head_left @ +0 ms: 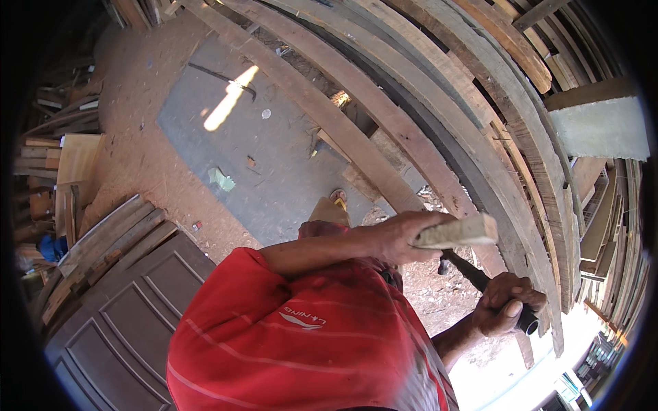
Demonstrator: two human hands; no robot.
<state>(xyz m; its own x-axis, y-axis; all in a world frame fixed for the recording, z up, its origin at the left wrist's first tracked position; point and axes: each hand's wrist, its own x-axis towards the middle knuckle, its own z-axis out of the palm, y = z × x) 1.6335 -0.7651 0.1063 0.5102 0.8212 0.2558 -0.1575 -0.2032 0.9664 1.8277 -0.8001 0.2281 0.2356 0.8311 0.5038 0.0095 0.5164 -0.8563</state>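
Note:
My left hand (404, 236) is closed around a short, pale wooden block (459, 233) whose end points to the right. My right hand (507, 306) grips the handle of a dark hammer (471, 274), with the round end of the handle sticking out past the fingers. A short dark stub of its head shows just under the block; the wood and my left hand hide the rest. I cannot tell whether hammer and block touch. Both are held up in front of my red shirt (288, 335), beside long timber beams (439, 185).
Several more boards (610, 226) are stacked at the right. A grey sheet (226, 151) lies on the dirt floor, with a thin dark rod (223, 77) on it. A brown panelled door (130, 315) and a stack of planks (116, 240) are at the lower left.

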